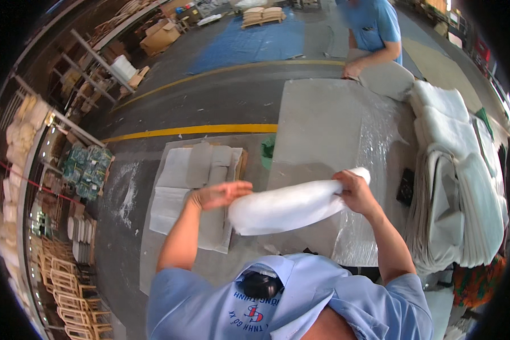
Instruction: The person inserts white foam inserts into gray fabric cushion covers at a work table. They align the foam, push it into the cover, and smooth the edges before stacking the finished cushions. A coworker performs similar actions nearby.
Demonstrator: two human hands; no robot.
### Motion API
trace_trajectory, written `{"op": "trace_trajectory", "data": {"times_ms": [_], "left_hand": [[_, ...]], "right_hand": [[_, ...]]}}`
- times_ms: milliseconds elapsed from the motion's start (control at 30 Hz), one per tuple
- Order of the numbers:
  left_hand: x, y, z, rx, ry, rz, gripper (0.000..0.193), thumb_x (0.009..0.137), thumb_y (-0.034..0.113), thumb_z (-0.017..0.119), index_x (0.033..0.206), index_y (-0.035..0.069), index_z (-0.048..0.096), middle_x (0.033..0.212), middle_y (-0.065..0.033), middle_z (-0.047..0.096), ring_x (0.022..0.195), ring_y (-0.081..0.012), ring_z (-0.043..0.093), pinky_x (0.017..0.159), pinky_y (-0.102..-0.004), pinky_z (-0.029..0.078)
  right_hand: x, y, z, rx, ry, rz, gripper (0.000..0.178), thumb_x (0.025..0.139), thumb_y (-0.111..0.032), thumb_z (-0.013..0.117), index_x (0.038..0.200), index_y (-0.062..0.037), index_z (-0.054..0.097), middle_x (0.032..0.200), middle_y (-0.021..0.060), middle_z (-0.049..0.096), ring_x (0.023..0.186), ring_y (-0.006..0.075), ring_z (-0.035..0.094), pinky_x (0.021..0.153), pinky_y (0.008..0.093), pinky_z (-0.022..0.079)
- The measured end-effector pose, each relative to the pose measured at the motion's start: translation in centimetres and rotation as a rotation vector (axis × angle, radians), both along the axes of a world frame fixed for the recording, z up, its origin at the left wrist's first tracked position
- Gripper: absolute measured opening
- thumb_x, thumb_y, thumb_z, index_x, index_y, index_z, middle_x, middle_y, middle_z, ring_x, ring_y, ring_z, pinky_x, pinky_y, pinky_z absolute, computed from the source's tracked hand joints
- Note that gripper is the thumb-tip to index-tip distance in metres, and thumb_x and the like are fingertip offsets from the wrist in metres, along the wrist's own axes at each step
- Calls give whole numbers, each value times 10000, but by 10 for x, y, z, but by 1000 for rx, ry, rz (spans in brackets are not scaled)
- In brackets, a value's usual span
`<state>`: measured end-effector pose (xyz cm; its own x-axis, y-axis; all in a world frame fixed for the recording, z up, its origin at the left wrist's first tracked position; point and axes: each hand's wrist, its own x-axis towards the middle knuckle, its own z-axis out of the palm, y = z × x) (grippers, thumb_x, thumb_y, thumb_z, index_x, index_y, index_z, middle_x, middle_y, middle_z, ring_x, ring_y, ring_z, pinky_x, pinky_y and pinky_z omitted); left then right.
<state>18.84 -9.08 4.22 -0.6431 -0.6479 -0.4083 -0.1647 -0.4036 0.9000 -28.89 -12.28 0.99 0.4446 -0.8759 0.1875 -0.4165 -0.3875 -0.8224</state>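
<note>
A white padded piece (289, 207), long and rounded at its ends like a seat cushion pad, is held tilted above the near edge of the table. My right hand (356, 191) is closed around its right end, thumb and fingers gripping the edge. My left hand (221, 194) is slightly blurred, its fingers stretched out beside the pad's left end; whether they touch it is hard to tell. Beneath the pad lies the grey work table (311, 119), partly covered by clear plastic film (365, 215).
White and grey padded sheets (459, 204) are piled high at the right. Flat grey pieces (209, 164) lie on a low stack at the left. Across the table a co-worker (382, 39) handles a grey rounded pad (388, 79). Shelving and wooden chair frames (73, 289) line the left side.
</note>
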Motion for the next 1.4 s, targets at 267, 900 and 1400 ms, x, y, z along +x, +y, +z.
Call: {"op": "trace_trajectory", "data": {"times_ms": [267, 900, 1400], "left_hand": [[-101, 41, -10, -386, -201, 446, 625, 879, 242, 877, 1418, 22, 649, 1380, -89, 697, 1271, -186, 625, 1087, -356, 486], [-201, 5, 73, -736, 315, 549, 793, 939, 176, 826, 1603, 12, 425, 1502, -105, 560, 1376, -191, 533, 1177, -371, 419], [-255, -22, 111, -1648, -230, 273, 495, 915, 112, 689, 1381, -52, 653, 1559, -249, 562, 1451, -430, 542, 1219, -519, 438]], "right_hand": [[-68, -55, -10, 154, -144, -202, 326, 872, 93, 724, 1184, 10, 675, 1039, 39, 715, 977, 130, 672, 865, 306, 556], [-8, -48, -23, 148, -415, -649, 251, 1031, -32, 638, 1272, 4, 696, 1046, 28, 748, 892, 82, 649, 769, 259, 526], [26, -14, 66, -61, -552, -550, 307, 1140, -341, 509, 1131, -46, 593, 807, 95, 636, 763, 216, 628, 716, 379, 503]]}}
